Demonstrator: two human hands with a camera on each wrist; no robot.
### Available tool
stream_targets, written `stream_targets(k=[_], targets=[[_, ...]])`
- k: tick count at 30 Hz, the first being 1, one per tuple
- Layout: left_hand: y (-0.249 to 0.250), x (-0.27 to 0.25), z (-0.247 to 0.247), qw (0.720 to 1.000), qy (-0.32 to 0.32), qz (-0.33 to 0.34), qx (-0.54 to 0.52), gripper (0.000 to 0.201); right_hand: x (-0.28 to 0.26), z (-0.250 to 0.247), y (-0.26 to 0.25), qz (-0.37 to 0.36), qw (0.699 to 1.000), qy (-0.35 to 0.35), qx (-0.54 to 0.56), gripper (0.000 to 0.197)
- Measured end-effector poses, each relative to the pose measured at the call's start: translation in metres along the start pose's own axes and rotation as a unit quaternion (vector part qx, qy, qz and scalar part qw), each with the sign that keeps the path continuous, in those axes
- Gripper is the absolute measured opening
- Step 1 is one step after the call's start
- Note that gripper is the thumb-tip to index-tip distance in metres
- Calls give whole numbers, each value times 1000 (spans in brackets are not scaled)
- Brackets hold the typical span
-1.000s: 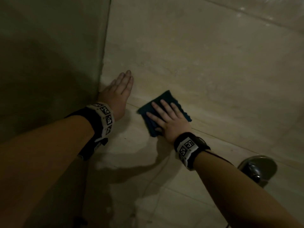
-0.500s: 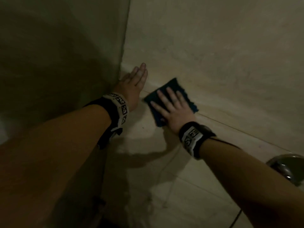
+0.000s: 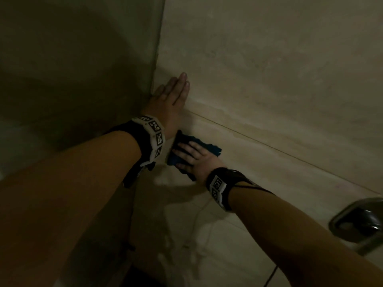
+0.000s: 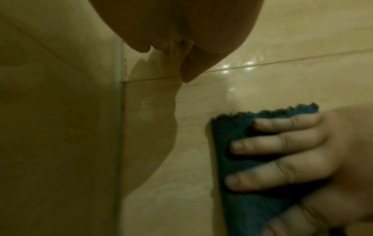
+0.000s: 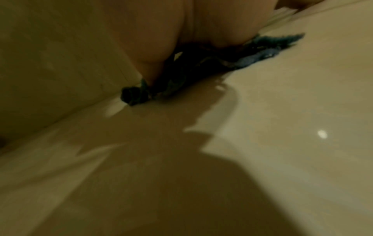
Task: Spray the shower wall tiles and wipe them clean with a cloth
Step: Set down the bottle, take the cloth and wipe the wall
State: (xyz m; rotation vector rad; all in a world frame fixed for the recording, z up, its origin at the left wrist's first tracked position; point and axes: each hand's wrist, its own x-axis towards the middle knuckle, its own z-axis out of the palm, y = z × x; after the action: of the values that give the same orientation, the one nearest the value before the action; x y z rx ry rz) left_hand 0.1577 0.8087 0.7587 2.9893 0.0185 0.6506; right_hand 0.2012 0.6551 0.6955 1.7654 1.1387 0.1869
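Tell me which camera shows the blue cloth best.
The left wrist view: the blue cloth fills the lower right, sharp, with the right hand pressing it flat on the tiled wall. The head view shows it small and mostly covered by that hand. The right wrist view shows only blurred, bunched edges under the palm.

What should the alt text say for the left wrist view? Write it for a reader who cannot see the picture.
The right hand presses a dark blue cloth flat against a glossy beige tiled wall with its fingers spread and straight. Above it the left hand lies against the same wall beside the corner joint, casting a shadow down the tile.
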Motion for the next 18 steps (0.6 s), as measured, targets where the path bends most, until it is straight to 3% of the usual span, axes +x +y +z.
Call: stream_targets(k=[4, 7, 13, 18], targets=[[11, -4, 6, 1000, 2, -17, 23, 81, -31, 9, 25, 43, 998, 30, 19, 72], [11, -6, 8, 999, -8, -22, 47, 80, -60, 13, 55, 111, 988, 96, 39, 68], [10, -8, 7, 997, -9, -18, 77, 80, -89, 15, 94, 236, 928, 276, 83, 68], [25, -1, 1, 993, -18, -5, 115, 83, -79, 29, 62, 299, 919, 205, 155, 70]])
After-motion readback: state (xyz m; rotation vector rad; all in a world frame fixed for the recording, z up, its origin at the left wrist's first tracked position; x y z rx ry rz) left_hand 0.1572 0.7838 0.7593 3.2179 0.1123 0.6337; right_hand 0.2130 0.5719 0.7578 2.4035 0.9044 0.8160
